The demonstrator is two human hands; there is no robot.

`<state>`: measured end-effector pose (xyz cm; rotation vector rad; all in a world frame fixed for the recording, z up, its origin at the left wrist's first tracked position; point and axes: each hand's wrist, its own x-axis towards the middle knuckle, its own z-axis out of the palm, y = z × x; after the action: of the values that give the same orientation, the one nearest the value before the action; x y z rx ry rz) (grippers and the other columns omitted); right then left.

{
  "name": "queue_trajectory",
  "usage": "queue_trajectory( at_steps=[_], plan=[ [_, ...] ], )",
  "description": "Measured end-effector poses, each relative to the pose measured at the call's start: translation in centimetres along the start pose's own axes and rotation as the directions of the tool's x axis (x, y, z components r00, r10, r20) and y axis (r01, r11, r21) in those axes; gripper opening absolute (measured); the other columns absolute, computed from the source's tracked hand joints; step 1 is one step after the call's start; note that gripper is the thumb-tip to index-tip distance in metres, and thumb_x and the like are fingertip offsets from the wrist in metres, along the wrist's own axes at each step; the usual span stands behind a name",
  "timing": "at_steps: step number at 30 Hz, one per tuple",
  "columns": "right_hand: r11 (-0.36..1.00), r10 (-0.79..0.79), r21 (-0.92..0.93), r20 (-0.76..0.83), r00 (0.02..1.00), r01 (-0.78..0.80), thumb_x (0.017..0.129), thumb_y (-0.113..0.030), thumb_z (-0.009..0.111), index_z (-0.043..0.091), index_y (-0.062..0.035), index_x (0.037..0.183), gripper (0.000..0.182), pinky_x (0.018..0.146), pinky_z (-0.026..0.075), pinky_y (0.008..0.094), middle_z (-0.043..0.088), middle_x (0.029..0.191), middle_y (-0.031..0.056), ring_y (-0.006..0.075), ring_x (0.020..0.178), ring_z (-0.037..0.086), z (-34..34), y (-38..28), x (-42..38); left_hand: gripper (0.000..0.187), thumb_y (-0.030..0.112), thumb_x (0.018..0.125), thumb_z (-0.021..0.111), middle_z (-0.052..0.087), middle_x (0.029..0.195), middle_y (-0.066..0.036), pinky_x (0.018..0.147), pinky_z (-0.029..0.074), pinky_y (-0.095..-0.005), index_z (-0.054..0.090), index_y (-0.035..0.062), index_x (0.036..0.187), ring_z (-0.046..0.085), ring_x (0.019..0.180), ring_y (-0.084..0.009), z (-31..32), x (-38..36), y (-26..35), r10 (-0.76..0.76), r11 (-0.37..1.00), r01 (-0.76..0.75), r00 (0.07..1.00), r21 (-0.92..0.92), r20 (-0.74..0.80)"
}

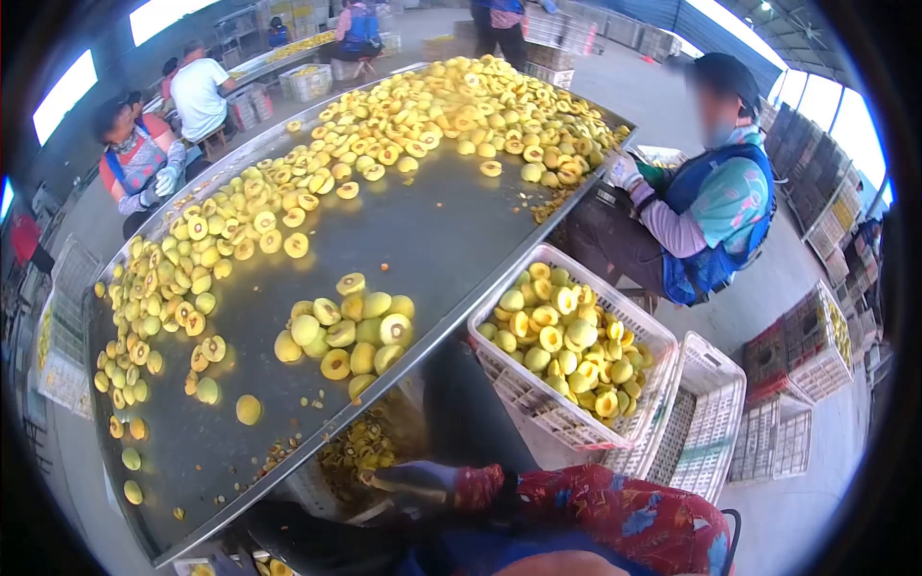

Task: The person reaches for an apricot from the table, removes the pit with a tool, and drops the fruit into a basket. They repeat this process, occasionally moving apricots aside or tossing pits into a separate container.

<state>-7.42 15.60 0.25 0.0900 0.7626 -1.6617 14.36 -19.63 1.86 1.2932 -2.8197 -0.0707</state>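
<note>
My right hand, in a greyish glove below a red floral sleeve, is low beside the metal table's front edge. It is over a container of yellow fruit scraps; its fingers are blurred, and I cannot make out whether they hold anything. At the bottom left edge a dark greyish shape, perhaps my left hand, is mostly cut off beside a crate with yellow fruit pieces. Closest to me on the table lies a small pile of halved yellow peaches, some showing reddish centres.
A long heap of peach halves covers the far side of the metal table. To the right stand a full crate of halves and nested white crates. A co-worker sits at the right; another person sits across.
</note>
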Motion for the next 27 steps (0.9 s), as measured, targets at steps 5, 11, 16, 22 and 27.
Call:
queue_trajectory(
  at_steps=[5,11,16,22,27],
  plan=[
    [0.985,0.143,-0.088,-0.037,0.989,-0.146,0.088,-0.052,0.054,0.059,-0.0177,0.082,0.035,0.046,0.032,0.0232,0.047,0.063,-0.0056,0.0061,0.053,0.042,-0.3,-0.1,0.9,0.058,0.034,0.082,0.059,0.048,0.125,-0.027,0.098,0.038,-0.0437,0.044,-0.0013,0.127,0.045,0.118,-0.041,-2.8,12.9,13.6,0.339,0.934,-0.327,0.938,-0.145,0.07],
    [0.877,-0.245,-0.44,-0.068,0.967,0.191,0.087,-0.054,0.054,0.059,-0.015,0.086,0.039,0.05,0.036,0.0239,0.049,0.065,-0.0036,0.0074,0.056,0.044,0.1,-0.5,-1.2,0.06,0.039,0.083,0.058,0.041,0.132,-0.025,0.098,0.039,-0.0454,0.041,0.0078,0.131,0.045,0.119,-0.0402,8.0,24.9,21.0,0.273,0.962,-0.27,0.95,-0.043,0.154],
    [0.983,0.069,-0.16,-0.148,0.987,-0.092,0.087,-0.053,0.055,0.06,-0.0135,0.088,0.04,0.052,0.037,0.0244,0.05,0.068,-0.0015,0.0074,0.059,0.046,-2.7,1.2,1.2,0.067,0.049,0.081,0.06,0.042,0.132,-0.024,0.095,0.043,-0.0438,0.04,0.0101,0.131,0.047,0.117,-0.0387,1.0,16.4,25.1,0.179,0.96,-0.232,0.938,0.154,0.299],
    [0.886,-0.264,-0.412,-0.073,0.962,0.212,0.089,-0.046,0.055,0.059,-0.0084,0.103,0.04,0.054,0.04,0.0279,0.053,0.071,0.0035,0.0156,0.06,0.049,-0.5,0.9,0.0,0.065,0.045,0.08,0.062,0.049,0.123,-0.025,0.088,0.046,-0.0446,0.044,0.0024,0.125,0.053,0.11,-0.0375,2.3,16.5,19.3,0.335,0.929,-0.371,0.82,-0.014,0.464],
    [-0.149,-0.66,-0.842,0.475,0.582,0.518,0.093,-0.02,0.051,0.046,-0.0014,0.125,0.038,0.062,0.045,0.0304,0.057,0.085,0.0123,0.0266,0.068,0.055,-3.1,2.0,0.8,0.044,0.016,0.074,0.069,0.053,0.119,-0.016,0.089,0.046,-0.0368,0.054,0.0014,0.113,0.055,0.104,-0.0325,0.2,13.4,15.8,0.891,0.335,-0.876,0.415,-0.346,-0.186]
  ],
)
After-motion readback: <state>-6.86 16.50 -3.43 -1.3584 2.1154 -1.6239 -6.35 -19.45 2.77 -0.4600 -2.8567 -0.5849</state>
